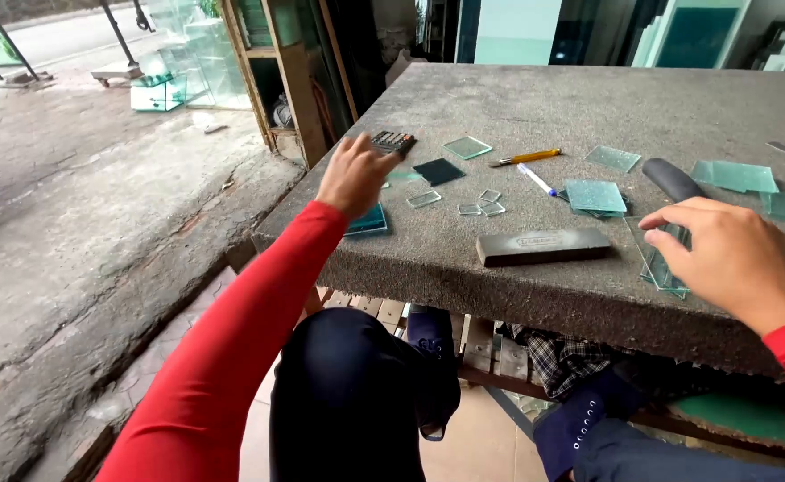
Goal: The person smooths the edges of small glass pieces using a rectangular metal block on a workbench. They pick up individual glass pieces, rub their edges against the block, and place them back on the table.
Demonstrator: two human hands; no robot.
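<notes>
1. The left arm, in a red sleeve, stretches forward and up from the lower left, nearly straight.
2. The left hand [354,175] shows its back to the camera, fingers loosely curled and pointing away.
3. The right hand [733,257] enters from the right, palm down, fingers bent and pointing left.
4. A red cuff covers the right wrist.

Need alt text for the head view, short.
A person in red sleeves sits at a rough grey table strewn with small glass pieces: the left hand reaches toward a calculator at the table's far left edge, and the right hand rests on a clear glass piece. A dark rectangular block, a yellow cutter and a pen lie between them.
</notes>
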